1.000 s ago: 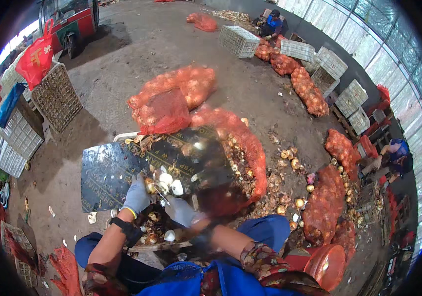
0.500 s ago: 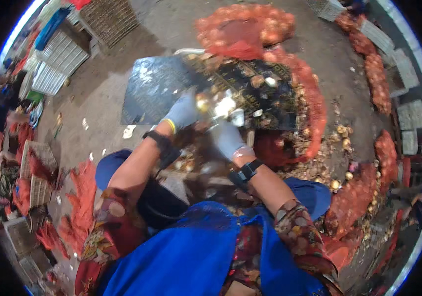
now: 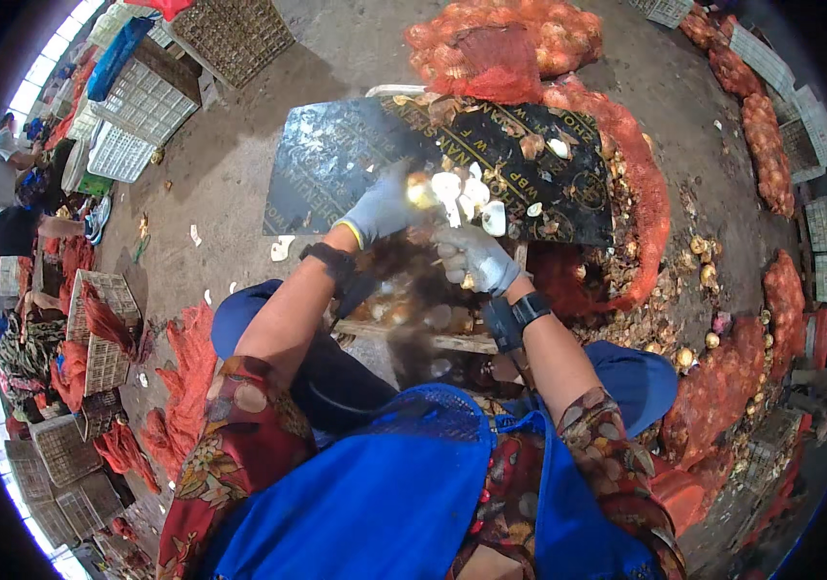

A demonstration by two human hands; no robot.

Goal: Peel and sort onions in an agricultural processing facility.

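Observation:
My gloved left hand is closed on a yellowish onion at the near edge of a dark printed board. Just to its right, my gloved right hand has its fingers curled in; what they hold is too small and blurred to name. White peeled onion pieces lie on the board beyond my hands, with brown loose skins farther right. Below my hands, between my knees, is a blurred wooden-edged container with onions or skins in it.
A red net sack of onions lies past the board, and red netting curves down its right side. Loose onions and skins litter the floor at right. Stacked crates stand far left; a person is at the left edge.
My right hand has turned and moved slightly right, its fingers now curled. The view has shifted, so the board sits farther right. A person has come into view at the left edge.

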